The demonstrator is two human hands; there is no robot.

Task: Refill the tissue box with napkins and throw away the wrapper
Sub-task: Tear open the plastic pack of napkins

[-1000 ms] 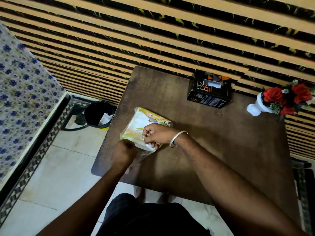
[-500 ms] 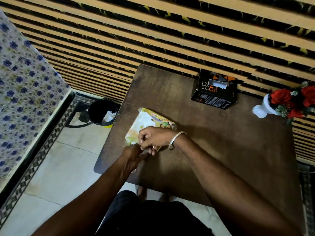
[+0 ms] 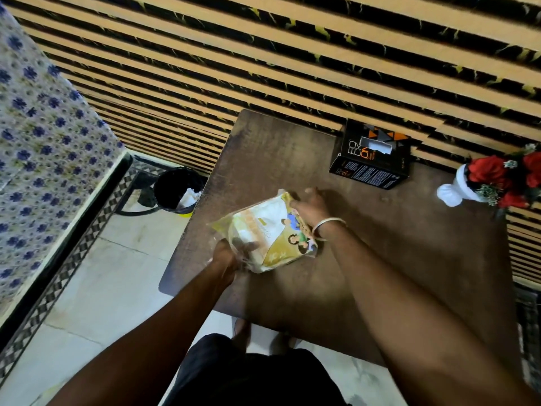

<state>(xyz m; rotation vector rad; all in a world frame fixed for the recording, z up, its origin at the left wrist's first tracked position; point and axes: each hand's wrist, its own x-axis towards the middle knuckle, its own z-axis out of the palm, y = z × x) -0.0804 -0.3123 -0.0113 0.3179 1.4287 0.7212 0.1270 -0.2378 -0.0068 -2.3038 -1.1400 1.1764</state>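
A yellow and white napkin pack (image 3: 265, 234) in its plastic wrapper is tilted up above the near left part of the brown table (image 3: 395, 259). My left hand (image 3: 225, 254) grips its near, clear plastic end. My right hand (image 3: 310, 206), with a metal bangle at the wrist, holds the far right end of the pack. The black tissue box (image 3: 370, 158) with orange marks stands at the table's far edge by the wall, a white tissue showing in its top slot.
A black waste bin (image 3: 177, 190) with white paper in it stands on the tiled floor left of the table. A white vase of red flowers (image 3: 494, 181) sits at the table's far right. A blue-flowered cloth (image 3: 38, 159) covers furniture at left. Slatted wall behind.
My right hand has moved from the pack's near end to its far right end. The pack has turned and lifted, its printed side now facing up. The camera shifted slightly.
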